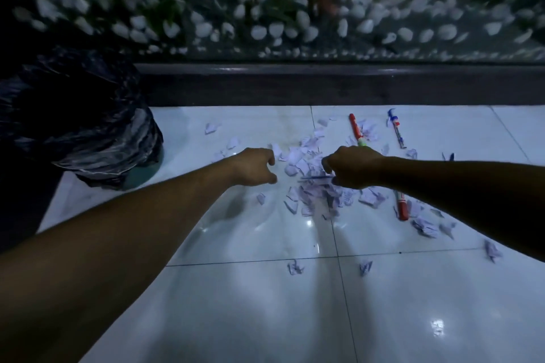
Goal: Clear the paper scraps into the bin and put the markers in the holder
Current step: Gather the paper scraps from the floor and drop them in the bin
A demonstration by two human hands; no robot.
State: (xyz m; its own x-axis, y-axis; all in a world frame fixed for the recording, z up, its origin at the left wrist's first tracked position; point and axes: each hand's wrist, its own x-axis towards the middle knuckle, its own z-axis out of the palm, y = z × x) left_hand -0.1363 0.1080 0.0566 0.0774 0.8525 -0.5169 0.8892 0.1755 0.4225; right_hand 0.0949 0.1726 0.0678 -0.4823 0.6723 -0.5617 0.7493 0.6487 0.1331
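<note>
- Two bare forearms are reaching forward from the bottom edge over the glossy white tiled floor (pixel 265 318), which is reflecting spots of light.
- The left hand (pixel 255 166) is hovering low over the floor with its fingers curled downward; they are curled but not pressed together, and nothing is showing in them.
- The right hand (pixel 352 166) is hanging just right of the left, knuckles up, fingers bent down into the heap; whether they are pinching anything I cannot tell.
- A thin blue pen (pixel 317 177) is lying at the right hand's fingertips, pointing toward the left hand; contact is unclear.
- The paper scraps (pixel 306 165) are lying piled between and beneath the two hands, spreading out to the right of the right hand, with a few loose pieces nearer the camera.
- A red marker (pixel 356 130) is lying just beyond the right hand, its green end closest to the knuckles.
- A second red marker (pixel 401 205) is lying just below the right wrist, among the scraps.
- A slim pen with a blue cap (pixel 396 131) is resting farther right of the first marker, apart from both hands.
- The bin (pixel 88 127), lined with a dark plastic bag, is standing well left of the left hand.
- A dark ledge (pixel 324 82) and white pebbles (pixel 265 29) behind glass are running across beyond the hands.
</note>
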